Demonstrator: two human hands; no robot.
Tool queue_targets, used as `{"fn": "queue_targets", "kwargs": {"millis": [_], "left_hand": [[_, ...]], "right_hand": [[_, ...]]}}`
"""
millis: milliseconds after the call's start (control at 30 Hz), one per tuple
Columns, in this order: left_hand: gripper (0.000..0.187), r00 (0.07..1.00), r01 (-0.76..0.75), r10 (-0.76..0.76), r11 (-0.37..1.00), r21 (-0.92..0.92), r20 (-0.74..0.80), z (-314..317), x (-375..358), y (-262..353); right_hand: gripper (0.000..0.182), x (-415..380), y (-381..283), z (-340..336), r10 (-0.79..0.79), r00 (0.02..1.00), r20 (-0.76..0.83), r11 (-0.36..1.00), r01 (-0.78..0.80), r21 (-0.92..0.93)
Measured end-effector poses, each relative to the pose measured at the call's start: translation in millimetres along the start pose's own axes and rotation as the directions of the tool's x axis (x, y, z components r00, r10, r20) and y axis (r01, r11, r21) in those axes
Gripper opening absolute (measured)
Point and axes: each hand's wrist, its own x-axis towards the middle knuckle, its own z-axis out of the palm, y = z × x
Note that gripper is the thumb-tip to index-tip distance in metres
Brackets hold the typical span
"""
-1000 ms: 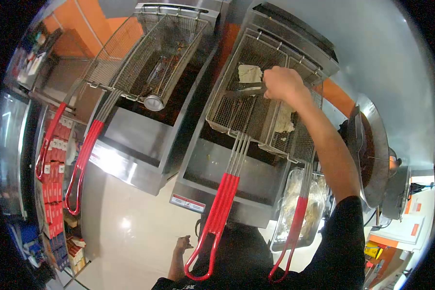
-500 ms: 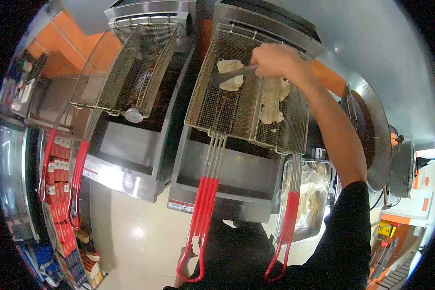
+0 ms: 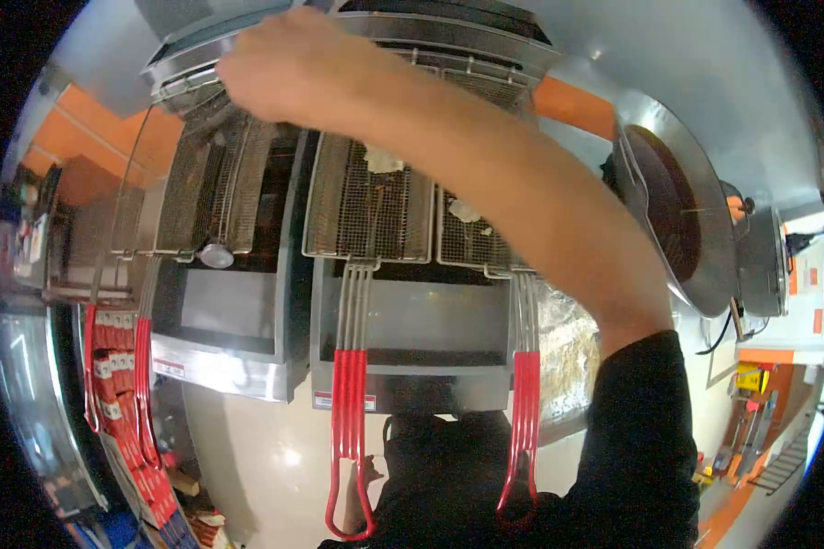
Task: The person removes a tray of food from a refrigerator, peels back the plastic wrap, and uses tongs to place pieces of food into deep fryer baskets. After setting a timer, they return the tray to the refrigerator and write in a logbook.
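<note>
My right hand (image 3: pixel 279 66) is closed above the back of the left fryer, its forearm crossing over the right fryer. A blurred grey metal utensil, which looks like tongs (image 3: pixel 209 108), shows just below the fingers; most of it is hidden. Pale battered pieces lie in the right fryer's baskets: one piece (image 3: pixel 384 161) in the left basket (image 3: pixel 366 220), another (image 3: pixel 465 211) in the right basket (image 3: pixel 458 245), both partly covered by my arm. Low in view, my left hand (image 3: pixel 370 470) hangs beside a red basket handle (image 3: pixel 349 403); its fingers are mostly hidden.
Wire baskets (image 3: pixel 188 201) with red handles sit over the left fryer, with a round dial thermometer (image 3: pixel 216 255) at their front. A tray of pale, floury contents (image 3: pixel 563 352) lies right of the fryers. Farther right stands a large round pan (image 3: pixel 673 197). Red boxes (image 3: pixel 119 366) fill a shelf at left.
My right hand has swung left and back, from the battered piece in the right fryer's baskets to above the left fryer. The view has shifted, and my forearm now covers part of the baskets.
</note>
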Motion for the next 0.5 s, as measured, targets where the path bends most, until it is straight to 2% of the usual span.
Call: {"fn": "queue_targets", "kwargs": {"millis": [100,200,300,333,433,500], "left_hand": [[0.03,1.0,0.0,-0.001,1.0,0.019,0.015,-3,-2,7],[0.03,1.0,-0.003,0.003,1.0,0.02,0.029,-7,-8,7],[0.03,0.999,-0.014,0.013,1.0,0.006,0.053,-17,-9,5],[0.031,0.998,-0.016,0.016,1.0,0.005,0.068,-20,-10,4],[0.031,0.987,-0.036,0.035,0.999,0.004,0.158,-35,-8,1],[0.031,0.976,-0.077,0.078,0.997,-0.016,0.203,-38,-8,3]], "right_hand": [[0.015,-11,5,-8,0.167,0.985,0.044,0.986,-0.167,-0.013],[0.016,-79,34,-48,0.1,0.994,-0.038,0.99,-0.103,-0.1],[0.029,-132,50,-83,0.289,0.944,0.161,0.946,-0.255,-0.202],[0.031,-142,56,-91,0.433,0.82,0.374,0.888,-0.318,-0.331],[0.031,-163,49,-78,0.429,0.79,0.438,0.892,-0.292,-0.346],[0.03,-166,46,-60,0.38,0.777,0.502,0.923,-0.279,-0.267]]}}
